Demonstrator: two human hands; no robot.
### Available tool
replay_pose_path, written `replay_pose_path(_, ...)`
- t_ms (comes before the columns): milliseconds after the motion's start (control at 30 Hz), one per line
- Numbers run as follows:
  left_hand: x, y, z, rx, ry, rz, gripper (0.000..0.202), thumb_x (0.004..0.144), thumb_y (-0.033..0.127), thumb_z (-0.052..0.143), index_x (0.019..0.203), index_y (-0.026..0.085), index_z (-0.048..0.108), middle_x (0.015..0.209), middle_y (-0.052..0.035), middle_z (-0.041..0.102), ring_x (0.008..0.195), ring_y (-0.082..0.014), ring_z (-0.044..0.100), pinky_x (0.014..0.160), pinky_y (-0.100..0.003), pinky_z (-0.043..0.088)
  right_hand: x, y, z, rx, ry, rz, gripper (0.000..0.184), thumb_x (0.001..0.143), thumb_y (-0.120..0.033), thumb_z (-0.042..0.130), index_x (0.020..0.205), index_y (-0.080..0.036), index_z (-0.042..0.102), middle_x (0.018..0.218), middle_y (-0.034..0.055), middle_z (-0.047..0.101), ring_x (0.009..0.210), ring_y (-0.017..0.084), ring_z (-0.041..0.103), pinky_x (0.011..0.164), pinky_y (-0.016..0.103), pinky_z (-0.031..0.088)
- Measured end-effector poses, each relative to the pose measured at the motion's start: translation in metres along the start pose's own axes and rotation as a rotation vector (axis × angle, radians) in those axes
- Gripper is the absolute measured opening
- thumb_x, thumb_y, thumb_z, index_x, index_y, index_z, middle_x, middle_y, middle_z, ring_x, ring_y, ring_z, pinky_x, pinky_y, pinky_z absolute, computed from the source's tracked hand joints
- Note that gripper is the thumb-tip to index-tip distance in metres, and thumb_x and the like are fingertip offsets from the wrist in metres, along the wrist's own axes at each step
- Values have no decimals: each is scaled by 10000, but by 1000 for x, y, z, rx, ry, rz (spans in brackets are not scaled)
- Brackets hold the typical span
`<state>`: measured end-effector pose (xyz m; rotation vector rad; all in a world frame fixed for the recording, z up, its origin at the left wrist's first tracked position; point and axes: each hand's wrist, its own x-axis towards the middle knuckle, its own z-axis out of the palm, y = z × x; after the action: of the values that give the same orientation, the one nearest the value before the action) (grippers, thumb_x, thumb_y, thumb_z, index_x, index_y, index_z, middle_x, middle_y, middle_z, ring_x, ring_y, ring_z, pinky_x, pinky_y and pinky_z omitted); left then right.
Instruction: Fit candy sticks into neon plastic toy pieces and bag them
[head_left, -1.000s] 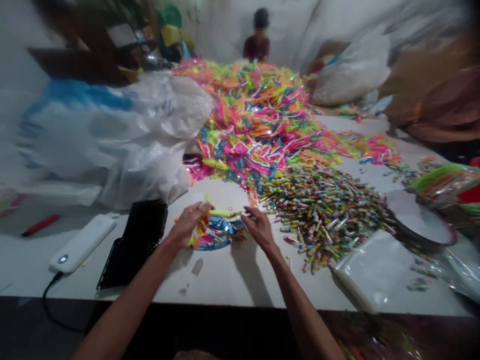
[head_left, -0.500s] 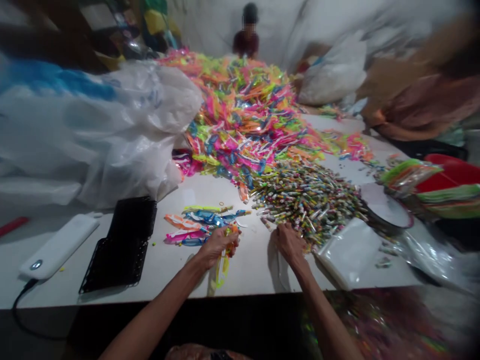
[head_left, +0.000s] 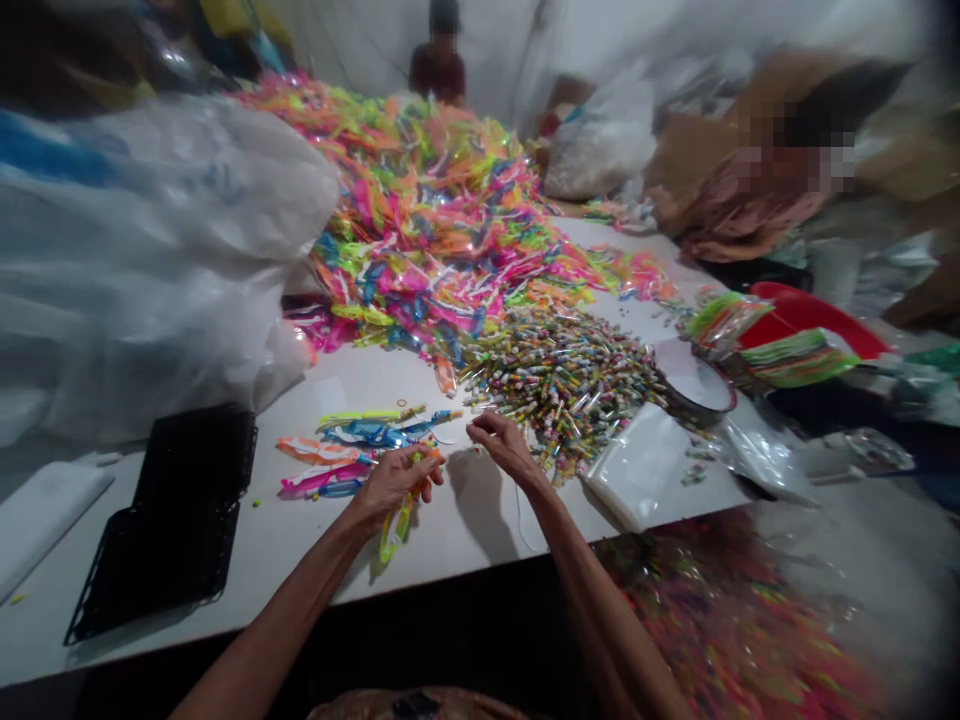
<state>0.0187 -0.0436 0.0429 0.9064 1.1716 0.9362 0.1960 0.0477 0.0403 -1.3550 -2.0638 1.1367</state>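
Observation:
My left hand [head_left: 397, 480] is closed round a translucent yellow plastic piece [head_left: 395, 535] whose lower end sticks out below the fingers. Small orange and yellow bits show at its fingertips. Just right of it, my right hand [head_left: 504, 447] is raised over the table with thumb and fingers pinched together; what they hold, if anything, is too small to make out. Beside my left hand lie an orange plastic piece [head_left: 315, 450], a pink one [head_left: 319, 482] and several blue ones. Behind my right hand spreads a pile of small printed sticks [head_left: 570, 375].
A large heap of coloured plastic pieces [head_left: 435, 220] covers the table's back. Left are a white plastic sack [head_left: 180, 240], a black tray [head_left: 176, 520] and a white device [head_left: 49, 515]. Clear plastic bags [head_left: 637, 465] lie right. Two other people sit beyond the table.
My right hand has lifted away from the near edge of the stick pile and come closer to my left hand. The view has turned right; my left hand still holds the yellow piece.

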Motion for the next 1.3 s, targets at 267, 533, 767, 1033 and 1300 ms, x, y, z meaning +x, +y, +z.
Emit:
replay_pose_path(267, -8, 6, 10, 790, 65, 282, 245, 875, 372, 428, 930, 221, 613, 913, -23, 660, 830, -179, 592, 707, -277, 400, -46, -36, 3, 500, -135, 132, 306, 784, -434, 571, 832, -139, 637, 627, -26, 518, 506, 69, 428, 471, 192, 343)
replay_pose_path(533, -13, -1, 14, 1088, 44, 388, 313, 923, 379, 327, 1009, 219, 582, 993, -42, 659, 891, -206, 598, 753, -307, 395, -54, -36, -5, 319, -104, 2, 262, 819, -384, 551, 845, -161, 687, 702, -4, 510, 577, 86, 469, 503, 197, 384)
replay_pose_path(767, -11, 2, 10, 1157, 48, 398, 310, 919, 376, 347, 1016, 228, 601, 983, -42, 667, 869, -207, 602, 738, -306, 385, -58, -33, -2, 208, -41, -57, 256, 838, -370, 540, 857, -168, 696, 720, 7, 512, 598, 96, 498, 522, 208, 408)
replay_pose_path(1033, -14, -2, 11, 1222, 34, 373, 311, 918, 352, 358, 1073, 221, 594, 1060, -54, 659, 899, -221, 606, 753, -323, 404, -59, -35, 0, 116, -104, -88, 235, 839, -349, 547, 862, -182, 712, 716, 19, 536, 628, 109, 515, 545, 213, 418)
replay_pose_path(1300, -10, 5, -5, 1214, -67, 416, 352, 931, 323, 310, 1128, 195, 572, 1132, -89, 635, 967, -243, 594, 813, -364, 408, -54, -41, 16, 352, -23, 91, 258, 750, -398, 625, 798, -146, 651, 603, -18, 545, 476, 86, 519, 436, 195, 422)
